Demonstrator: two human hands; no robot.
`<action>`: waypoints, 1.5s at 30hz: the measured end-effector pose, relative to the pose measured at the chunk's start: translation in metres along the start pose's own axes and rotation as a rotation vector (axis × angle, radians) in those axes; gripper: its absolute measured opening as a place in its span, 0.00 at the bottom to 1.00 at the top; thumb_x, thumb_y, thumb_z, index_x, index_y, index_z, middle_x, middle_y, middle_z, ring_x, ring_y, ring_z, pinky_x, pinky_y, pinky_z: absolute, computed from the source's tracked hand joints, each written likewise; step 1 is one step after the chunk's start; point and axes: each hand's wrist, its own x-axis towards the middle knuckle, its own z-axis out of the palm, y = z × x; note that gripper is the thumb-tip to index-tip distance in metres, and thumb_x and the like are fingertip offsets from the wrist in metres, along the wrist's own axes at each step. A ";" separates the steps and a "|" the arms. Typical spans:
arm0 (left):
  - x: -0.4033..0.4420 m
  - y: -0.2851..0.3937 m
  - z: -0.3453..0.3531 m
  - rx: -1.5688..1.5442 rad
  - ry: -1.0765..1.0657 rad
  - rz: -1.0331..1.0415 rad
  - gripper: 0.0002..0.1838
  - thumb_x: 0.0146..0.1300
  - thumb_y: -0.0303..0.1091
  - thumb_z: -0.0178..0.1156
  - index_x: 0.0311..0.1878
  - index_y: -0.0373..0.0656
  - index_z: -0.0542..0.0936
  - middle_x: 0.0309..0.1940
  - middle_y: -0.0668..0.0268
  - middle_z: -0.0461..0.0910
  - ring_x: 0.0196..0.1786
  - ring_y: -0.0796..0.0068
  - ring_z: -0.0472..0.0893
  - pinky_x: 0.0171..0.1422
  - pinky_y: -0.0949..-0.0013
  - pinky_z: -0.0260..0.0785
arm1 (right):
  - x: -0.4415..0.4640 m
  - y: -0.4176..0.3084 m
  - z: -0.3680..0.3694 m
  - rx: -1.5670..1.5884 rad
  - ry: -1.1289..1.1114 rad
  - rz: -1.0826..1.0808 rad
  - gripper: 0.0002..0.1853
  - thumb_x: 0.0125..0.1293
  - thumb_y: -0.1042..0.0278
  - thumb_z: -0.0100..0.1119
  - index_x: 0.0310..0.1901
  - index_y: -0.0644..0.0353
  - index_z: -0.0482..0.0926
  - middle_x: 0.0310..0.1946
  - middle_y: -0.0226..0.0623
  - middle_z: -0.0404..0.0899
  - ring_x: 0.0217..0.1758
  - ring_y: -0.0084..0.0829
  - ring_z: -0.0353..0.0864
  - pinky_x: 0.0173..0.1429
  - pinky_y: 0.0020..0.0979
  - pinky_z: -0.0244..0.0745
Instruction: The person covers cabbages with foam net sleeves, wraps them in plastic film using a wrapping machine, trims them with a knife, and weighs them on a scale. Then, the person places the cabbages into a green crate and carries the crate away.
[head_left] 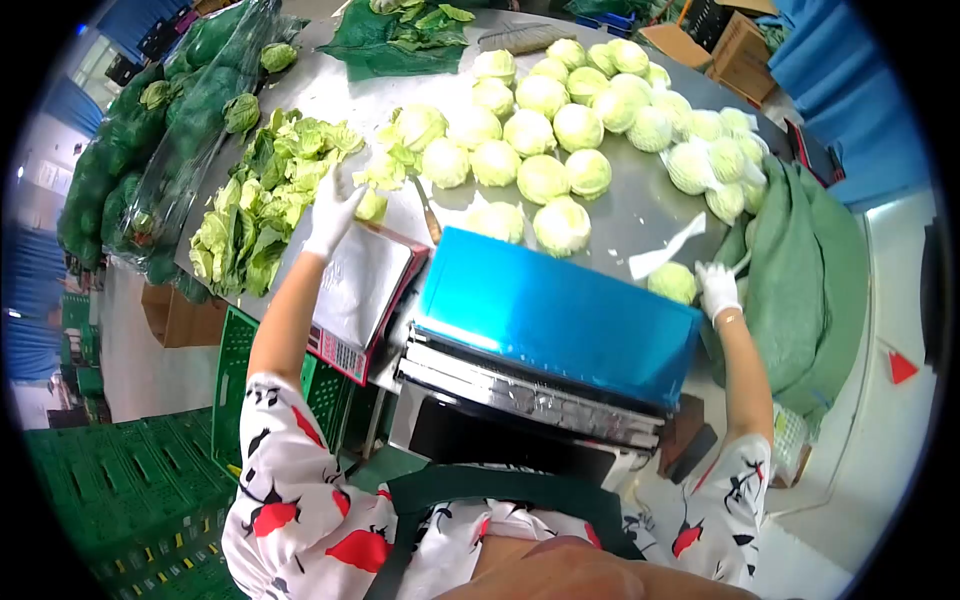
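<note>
My left hand (334, 210), in a white glove, reaches over the table beside a pile of loose cabbage leaves (255, 195). Its fingers are apart and nothing is in them. Just below its fingers lies a small green piece (371, 206) at the top of a scale (360, 275). On the right, my right hand (718, 290), also gloved, is beside a cabbage (672, 283) and the green cloth; its fingertips are hard to make out. A strip of white foam netting (668, 246) lies above that cabbage. Many trimmed cabbages (540, 180) cover the middle of the table.
A blue-topped machine (560, 315) stands in front of my body. A knife (431, 215) lies behind it. Netted cabbages (715, 165) and green cloth (800, 290) are at the right. Green sacks (125, 180) stand left, above stacked green crates (130, 480).
</note>
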 end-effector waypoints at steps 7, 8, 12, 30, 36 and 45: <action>0.142 0.005 0.121 0.401 -0.212 0.178 0.61 0.46 0.45 0.75 0.78 0.37 0.48 0.69 0.40 0.63 0.72 0.40 0.64 0.74 0.56 0.62 | 0.020 -0.004 -0.074 0.054 -0.085 0.368 0.07 0.64 0.70 0.53 0.40 0.57 0.80 0.39 0.40 0.82 0.46 0.43 0.81 0.53 0.42 0.76; 0.154 0.007 0.129 0.421 -0.237 0.171 0.63 0.44 0.46 0.77 0.78 0.38 0.47 0.70 0.40 0.62 0.71 0.41 0.65 0.74 0.56 0.62 | 0.010 0.012 -0.064 0.036 0.219 0.325 0.18 0.62 0.75 0.53 0.53 0.56 0.80 0.46 0.42 0.82 0.50 0.44 0.81 0.52 0.40 0.78; 0.190 -0.028 0.169 0.195 -0.323 0.056 0.72 0.35 0.50 0.81 0.78 0.35 0.45 0.72 0.41 0.62 0.73 0.44 0.64 0.75 0.55 0.61 | 0.024 0.018 -0.151 0.042 0.524 0.462 0.39 0.60 0.85 0.52 0.72 0.37 0.68 0.55 0.37 0.79 0.50 0.35 0.82 0.52 0.34 0.78; -0.049 -0.042 -0.055 -0.757 -0.117 -0.285 0.50 0.48 0.40 0.77 0.72 0.35 0.62 0.64 0.56 0.72 0.67 0.66 0.73 0.73 0.63 0.64 | 0.078 -0.144 -0.240 2.164 0.019 0.773 0.12 0.74 0.67 0.53 0.55 0.60 0.76 0.37 0.28 0.75 0.32 0.18 0.74 0.32 0.20 0.71; -0.138 -0.040 -0.091 -0.391 -0.154 -0.233 0.61 0.40 0.44 0.82 0.74 0.35 0.56 0.68 0.49 0.68 0.70 0.59 0.71 0.75 0.60 0.62 | 0.061 -0.275 -0.283 2.336 -0.717 0.168 0.05 0.71 0.69 0.58 0.43 0.60 0.77 0.31 0.26 0.73 0.30 0.16 0.71 0.32 0.17 0.66; -0.229 0.141 -0.105 -1.142 -0.250 -0.007 0.31 0.63 0.28 0.67 0.70 0.37 0.71 0.70 0.55 0.69 0.73 0.61 0.67 0.78 0.61 0.56 | 0.016 -0.407 -0.353 1.345 0.591 -0.325 0.09 0.58 0.79 0.68 0.40 0.61 0.80 0.41 0.36 0.82 0.49 0.37 0.80 0.65 0.36 0.71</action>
